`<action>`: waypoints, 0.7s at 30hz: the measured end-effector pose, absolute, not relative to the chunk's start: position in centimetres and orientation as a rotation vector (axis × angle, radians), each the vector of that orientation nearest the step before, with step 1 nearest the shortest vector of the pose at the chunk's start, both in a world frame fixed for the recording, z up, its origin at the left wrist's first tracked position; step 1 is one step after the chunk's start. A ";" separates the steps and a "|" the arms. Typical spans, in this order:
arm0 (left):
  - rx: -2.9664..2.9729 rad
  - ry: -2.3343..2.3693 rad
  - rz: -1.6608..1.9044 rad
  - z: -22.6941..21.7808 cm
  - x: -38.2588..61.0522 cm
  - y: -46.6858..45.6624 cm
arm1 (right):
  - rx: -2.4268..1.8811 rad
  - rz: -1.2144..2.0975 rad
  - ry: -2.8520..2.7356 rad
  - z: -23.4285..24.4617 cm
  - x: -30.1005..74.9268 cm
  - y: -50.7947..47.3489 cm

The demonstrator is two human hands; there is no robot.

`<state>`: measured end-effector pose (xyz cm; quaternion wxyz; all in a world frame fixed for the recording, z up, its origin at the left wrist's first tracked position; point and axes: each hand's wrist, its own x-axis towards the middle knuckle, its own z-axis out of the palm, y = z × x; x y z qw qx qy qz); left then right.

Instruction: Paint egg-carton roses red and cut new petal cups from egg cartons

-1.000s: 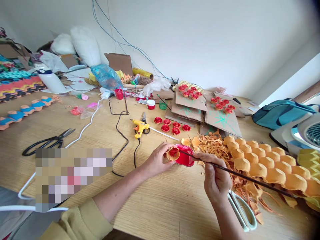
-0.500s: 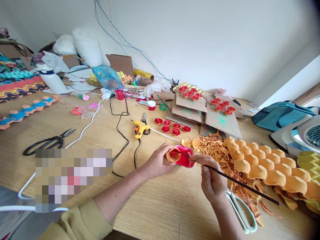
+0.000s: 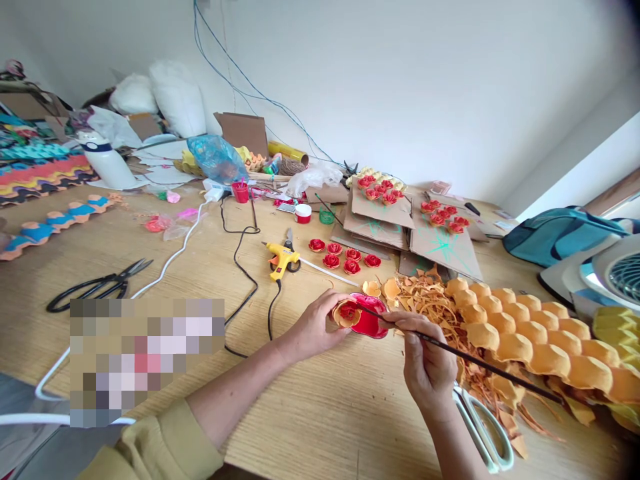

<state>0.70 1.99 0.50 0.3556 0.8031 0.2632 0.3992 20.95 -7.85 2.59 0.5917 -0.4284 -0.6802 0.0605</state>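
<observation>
Between the fingers of my left hand (image 3: 315, 327) is a paper flower (image 3: 347, 314), orange on its outer petals and red in the centre. My right hand (image 3: 427, 353) pinches a long dark paintbrush (image 3: 480, 363), its tip at the flower's red middle. Just behind the flower lies a small dish of red paint (image 3: 371, 325), partly covered by the flower and brush. Several finished-looking red flowers (image 3: 353, 255) sit beyond it, near two plain orange paper cups (image 3: 371, 288). White-handled scissors (image 3: 484, 430) lie by my right wrist.
A yellow glue gun (image 3: 283, 260) with its cord lies ahead of my left hand. Orange egg trays (image 3: 540, 333) and paper scraps (image 3: 425, 300) fill the right side. Cardboard pieces (image 3: 380, 230) hold more red flowers. Black scissors (image 3: 105, 285) rest at left.
Little differs. The brush stays at the flower's centre with a very slight shift of my right hand, and the camera view has moved slightly.
</observation>
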 end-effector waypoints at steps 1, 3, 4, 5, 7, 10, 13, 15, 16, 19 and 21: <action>2.071 0.687 1.035 0.5 0.7 2.0 | -1.004 0.127 -1.577 2.6 21.0 -7.9; 2.065 0.700 1.040 0.4 0.7 2.0 | -1.001 0.114 -1.559 2.7 21.0 -7.9; 2.065 0.701 1.040 0.4 0.7 2.0 | -0.993 0.121 -1.547 2.6 20.9 -7.9; 2.069 0.698 1.039 0.4 0.7 2.0 | -0.982 0.134 -1.537 2.6 20.8 -7.8; 2.081 0.678 1.031 0.3 0.7 2.0 | -0.965 0.167 -1.527 2.4 20.6 -7.8; 2.095 0.644 1.032 0.1 0.8 2.0 | -0.974 0.183 -1.543 2.2 20.3 -7.8; 2.097 0.639 1.055 -0.1 0.8 2.1 | -1.023 0.162 -1.549 2.3 20.3 -7.8; 2.101 0.658 1.058 -0.2 0.8 2.2 | -1.059 0.113 -1.551 2.5 20.5 -7.8; 2.103 0.673 1.056 -0.2 0.7 2.2 | -1.070 0.088 -1.556 2.6 20.7 -7.7; 2.098 0.714 1.060 -0.2 0.7 2.3 | -1.089 0.049 -1.571 2.9 21.0 -7.6; 2.083 0.732 1.063 -0.1 0.6 2.3 | -1.086 0.052 -1.568 2.9 21.2 -7.6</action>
